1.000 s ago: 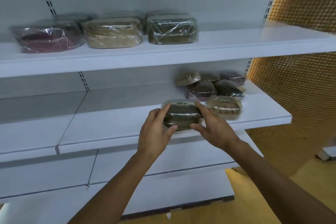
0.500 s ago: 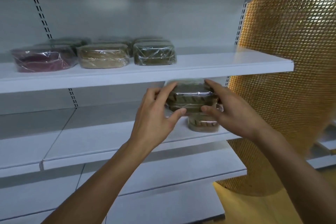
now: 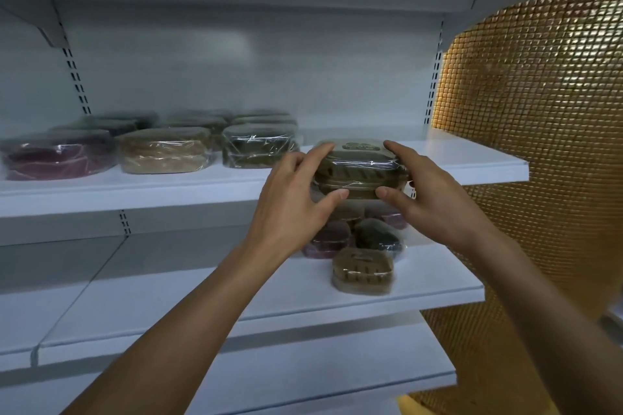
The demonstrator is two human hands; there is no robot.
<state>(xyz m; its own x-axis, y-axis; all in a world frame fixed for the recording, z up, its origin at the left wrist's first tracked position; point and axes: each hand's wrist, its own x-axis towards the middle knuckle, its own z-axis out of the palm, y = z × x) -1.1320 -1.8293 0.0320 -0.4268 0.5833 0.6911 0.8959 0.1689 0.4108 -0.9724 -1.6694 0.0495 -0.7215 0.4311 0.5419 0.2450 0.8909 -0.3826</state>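
Observation:
A dark green plastic-wrapped pack point(image 3: 360, 172) hangs at the front edge of the upper white shelf point(image 3: 472, 165). My left hand point(image 3: 296, 202) grips its left end, fingers over the top and thumb underneath. My right hand point(image 3: 428, 192) grips its right end the same way. The pack sits just right of another green wrapped pack point(image 3: 259, 148) that stands on that shelf.
A tan pack point(image 3: 165, 153) and a maroon pack point(image 3: 55, 158) stand further left, with more behind. On the lower shelf point(image 3: 202, 286) lie a small brown pack point(image 3: 363, 271) and several darker ones point(image 3: 377, 236). A gold mesh panel point(image 3: 539, 145) bounds the right.
Both hands lifted the green pack from the lower shelf up to the edge of the upper shelf. The camera tilted upward.

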